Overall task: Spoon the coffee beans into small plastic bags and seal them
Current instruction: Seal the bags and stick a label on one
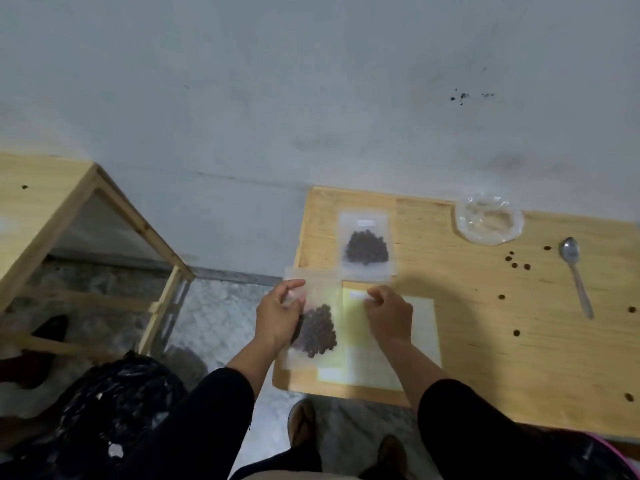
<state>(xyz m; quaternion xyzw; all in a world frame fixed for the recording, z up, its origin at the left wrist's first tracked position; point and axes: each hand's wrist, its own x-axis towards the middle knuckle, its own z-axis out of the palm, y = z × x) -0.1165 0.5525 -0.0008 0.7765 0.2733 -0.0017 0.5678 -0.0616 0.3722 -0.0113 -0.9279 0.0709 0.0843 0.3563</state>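
Pale grey wall is filling the upper half of the view, and below it a light wooden bench [485, 341] is standing at right. Both forearms, in black sleeves, are reaching forward over the bench's near left corner. The left hand [277, 317] is gripping the left edge of a clear plastic bag of coffee beans [317, 332], fingers curled around it, holding it over the bench edge. The right hand [389, 315] is pinching the top right part of what looks like the same bag, fingers bent, above a stack of empty bags [391, 355] lying flat on the bench. A filled bag [366, 245] is lying just beyond the hands. A metal spoon [575, 271] is resting well to the right, with loose beans [516, 265] scattered near it and a crumpled clear plastic bowl [488, 220] near the far edge.
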